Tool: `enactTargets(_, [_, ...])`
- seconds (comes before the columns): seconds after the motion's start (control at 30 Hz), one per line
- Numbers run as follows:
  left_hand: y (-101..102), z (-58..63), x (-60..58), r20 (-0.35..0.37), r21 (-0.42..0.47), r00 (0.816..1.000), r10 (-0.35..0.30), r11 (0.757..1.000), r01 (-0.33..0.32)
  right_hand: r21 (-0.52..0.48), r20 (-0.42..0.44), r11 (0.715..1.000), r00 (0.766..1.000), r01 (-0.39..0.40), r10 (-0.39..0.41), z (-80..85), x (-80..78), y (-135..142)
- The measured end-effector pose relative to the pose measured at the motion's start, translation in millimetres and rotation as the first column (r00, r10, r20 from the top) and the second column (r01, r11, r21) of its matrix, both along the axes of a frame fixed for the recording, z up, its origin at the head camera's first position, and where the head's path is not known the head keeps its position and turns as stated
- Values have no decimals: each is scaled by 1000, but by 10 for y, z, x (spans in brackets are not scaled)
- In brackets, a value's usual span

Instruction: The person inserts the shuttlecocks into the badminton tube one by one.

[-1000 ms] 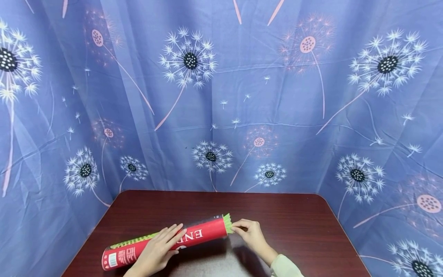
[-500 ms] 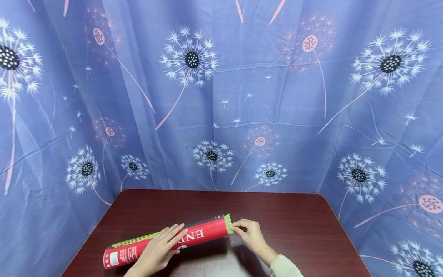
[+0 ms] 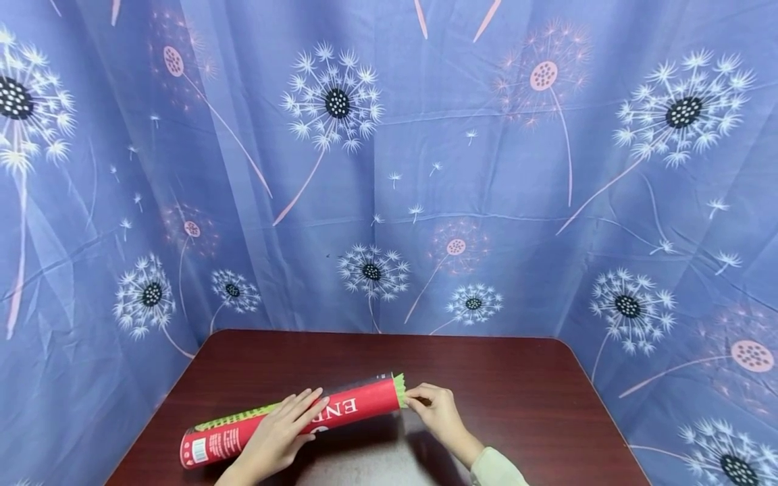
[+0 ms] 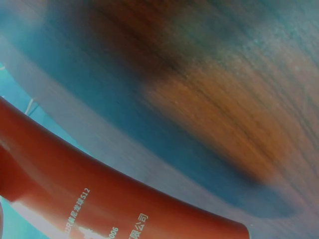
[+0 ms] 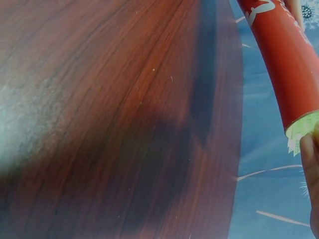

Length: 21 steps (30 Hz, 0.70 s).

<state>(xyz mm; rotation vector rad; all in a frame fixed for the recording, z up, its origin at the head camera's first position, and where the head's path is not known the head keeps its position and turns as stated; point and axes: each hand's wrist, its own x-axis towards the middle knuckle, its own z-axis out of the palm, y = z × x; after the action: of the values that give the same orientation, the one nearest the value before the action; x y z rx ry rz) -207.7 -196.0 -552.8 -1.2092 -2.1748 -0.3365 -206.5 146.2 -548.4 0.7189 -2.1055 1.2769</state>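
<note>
A red shuttlecock tube (image 3: 365, 399) with white lettering and a barcode slants across the table, its right end higher in the head view. My left hand (image 3: 276, 432) grips it around the middle, fingers over the top and thumb on the near side. Out of the right end pokes the jagged, yellow-green skirt of a shuttlecock (image 3: 399, 390). The fingertips of my right hand (image 3: 440, 415) pinch that skirt's edge. In the right wrist view, the shuttlecock (image 5: 298, 133) sticks a little way out of the tube's mouth; its remainder is hidden inside. White print marks the tube (image 4: 114, 194) in the left wrist view.
Under both hands lies a dark red-brown wooden table (image 3: 504, 378) with rounded far corners. Blue curtains (image 3: 413, 182) printed with dandelions hang behind it and along both sides. Shadows of the tube and hands fall on the tabletop.
</note>
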Motion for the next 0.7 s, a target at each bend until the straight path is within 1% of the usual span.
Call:
enactTargets(0.27, [15,-25,14,7,5,1000,4,1000,-4,0,-11,1000,1000,8,-8,10,-3,-31])
enactTargets(0.33, [23,-28,12,11,12,1000,-5,1000,4,-3,-14,1000,1000,8,-8,10,-10,-39])
enactTargets(0.57, [76,-25,13,-28,50,999,-36,998,38,-14,0,1000,1000,-23,23,42,-7,-69])
enactTargets(0.7, [88,-22,13,-25,51,998,-53,997,54,-5,24,999,999,-40,40,47,-9,-82])
